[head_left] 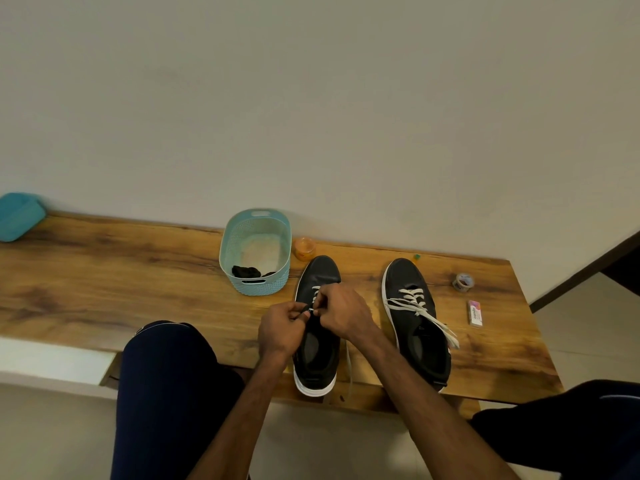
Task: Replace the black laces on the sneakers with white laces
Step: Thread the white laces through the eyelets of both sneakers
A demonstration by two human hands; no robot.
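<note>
Two hands meet over one black leather sneaker [317,362]: left hand [282,327] and right hand [341,311] each pinch its flat white lace [314,299] in curled fingers. Right of them stands the white-laced second sneaker [412,275]; beyond the left, black laces [246,271] lie in a pale-blue plastic basket [258,287].

**Room left, tight right**

Left of the basket [270,287] you have a bare stretch of table [104,278]. The basket and orange jar [304,248] crowd the left sneaker's [318,271] toe. Between it and the right sneaker [403,275] runs a narrow lane of wood, with a white lace [349,368] hanging at its near end. A tape roll [463,282] and small box [475,313] lie right of both.
</note>
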